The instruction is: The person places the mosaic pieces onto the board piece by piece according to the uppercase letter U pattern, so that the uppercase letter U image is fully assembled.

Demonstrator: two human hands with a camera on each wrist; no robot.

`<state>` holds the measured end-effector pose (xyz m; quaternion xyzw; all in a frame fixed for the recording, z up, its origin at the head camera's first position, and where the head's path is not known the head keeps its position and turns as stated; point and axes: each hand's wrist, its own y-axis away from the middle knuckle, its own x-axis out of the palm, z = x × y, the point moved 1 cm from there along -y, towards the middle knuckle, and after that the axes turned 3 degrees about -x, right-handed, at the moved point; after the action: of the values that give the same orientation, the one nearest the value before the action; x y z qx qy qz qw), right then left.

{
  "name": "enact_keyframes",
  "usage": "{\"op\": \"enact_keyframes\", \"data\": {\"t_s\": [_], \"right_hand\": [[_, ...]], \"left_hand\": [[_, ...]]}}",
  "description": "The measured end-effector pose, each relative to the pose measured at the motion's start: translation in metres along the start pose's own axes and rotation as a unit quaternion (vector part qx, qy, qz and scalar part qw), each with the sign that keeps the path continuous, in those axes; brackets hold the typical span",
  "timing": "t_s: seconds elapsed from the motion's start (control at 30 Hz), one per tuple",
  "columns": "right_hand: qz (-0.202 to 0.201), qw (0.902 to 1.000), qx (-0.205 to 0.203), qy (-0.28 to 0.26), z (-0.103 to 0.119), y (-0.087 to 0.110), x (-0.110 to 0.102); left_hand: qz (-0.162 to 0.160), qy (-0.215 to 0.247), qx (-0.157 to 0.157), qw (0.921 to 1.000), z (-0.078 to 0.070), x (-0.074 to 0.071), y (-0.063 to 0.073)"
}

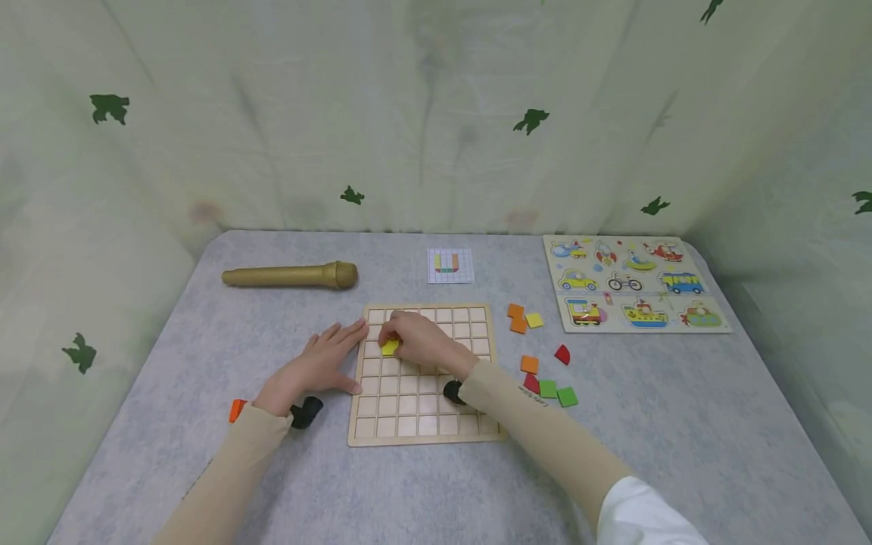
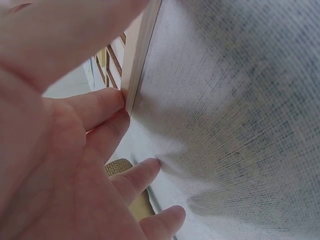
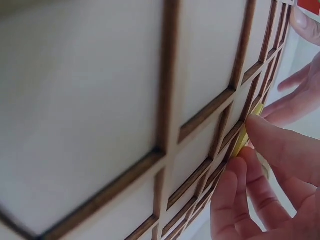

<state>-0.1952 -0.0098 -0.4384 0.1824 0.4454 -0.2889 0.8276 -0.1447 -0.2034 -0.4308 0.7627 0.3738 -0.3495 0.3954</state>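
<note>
A wooden grid board (image 1: pixel 428 437) with square cells lies in the middle of the table. Over its upper left cells, my right hand (image 1: pixel 424 339) pinches a yellow square tile (image 1: pixel 390 347) between thumb and fingers. In the right wrist view that yellow tile (image 3: pixel 242 138) is tilted against the grid's ridges. My left hand (image 1: pixel 320 363) rests at the board's left edge, fingers spread. Up close in the left wrist view, its fingertips (image 2: pixel 116 100) touch the wooden rim (image 2: pixel 136 65) and the table cloth.
Right of the board lie loose orange (image 1: pixel 529 364), yellow, red and green tiles (image 1: pixel 567 397). Behind it sits a small pattern card (image 1: pixel 450 266) with a coloured U shape. A gold microphone (image 1: pixel 293 275) lies at the back left, a vehicle picture puzzle (image 1: pixel 636 284) at the back right.
</note>
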Motion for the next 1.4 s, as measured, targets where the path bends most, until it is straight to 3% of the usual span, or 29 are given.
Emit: {"op": "enact_keyframes", "data": {"t_s": [0.13,0.23,0.4,0.5,0.73,0.97,1.13,1.4], "right_hand": [[-0.007,0.9994,-0.010,-0.031,-0.004,0.005,-0.003],[-0.023,0.9962,-0.013,-0.084,-0.011,0.013,-0.009],[-0.050,0.9857,0.004,-0.160,-0.030,0.037,-0.029],[-0.074,0.9812,0.022,-0.177,-0.047,0.057,-0.043],[-0.133,0.9678,0.117,-0.179,-0.096,0.109,-0.070],[-0.155,0.9528,0.195,-0.174,-0.137,0.153,-0.084],[-0.148,0.9451,0.233,-0.175,-0.150,0.165,-0.083],[-0.132,0.9522,0.222,-0.164,-0.152,0.163,-0.077]], "left_hand": [[-0.002,0.000,0.000,1.0000,0.000,0.000,0.000],[-0.003,-0.002,0.000,1.0000,0.000,0.000,0.001],[-0.004,-0.002,0.001,1.0000,0.001,0.001,0.000],[-0.003,0.001,0.002,1.0000,0.001,0.002,0.000],[-0.002,-0.001,0.002,1.0000,0.003,0.004,-0.002],[-0.003,0.001,0.004,1.0000,0.003,0.003,-0.001],[-0.003,0.002,0.006,1.0000,0.002,0.002,0.000],[0.000,0.003,0.003,1.0000,0.001,0.002,0.000]]}}
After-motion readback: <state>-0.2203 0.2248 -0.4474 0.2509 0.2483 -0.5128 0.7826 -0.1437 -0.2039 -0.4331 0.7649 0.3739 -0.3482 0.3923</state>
